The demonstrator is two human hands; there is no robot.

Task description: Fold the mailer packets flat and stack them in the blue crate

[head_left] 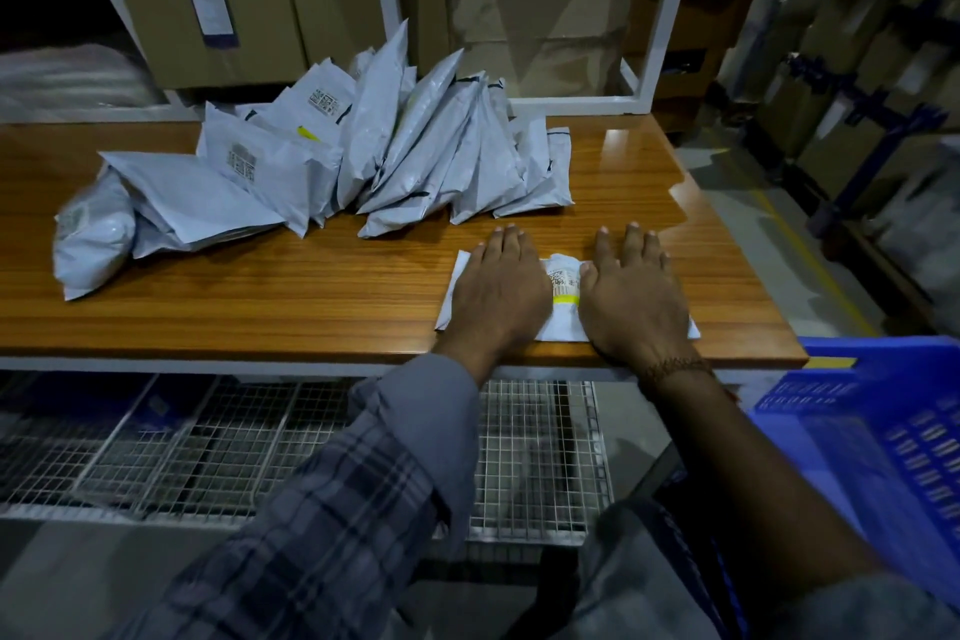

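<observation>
A white mailer packet (563,294) with a barcode label and a yellow strip lies flat near the front edge of the wooden table (311,296). My left hand (498,286) presses on its left part with straight fingers. My right hand (631,291) presses flat on its right part. A heap of several grey-white mailer packets (363,161) lies on the far side of the table, some leaning upright. The blue crate (883,431) stands low at the right, beside the table's corner; its inside is out of view.
Cardboard boxes (208,5) fill a white-framed shelf behind the table. A wire mesh rack (260,447) sits under the table front. An aisle with a yellow floor line and stacked goods runs along the right.
</observation>
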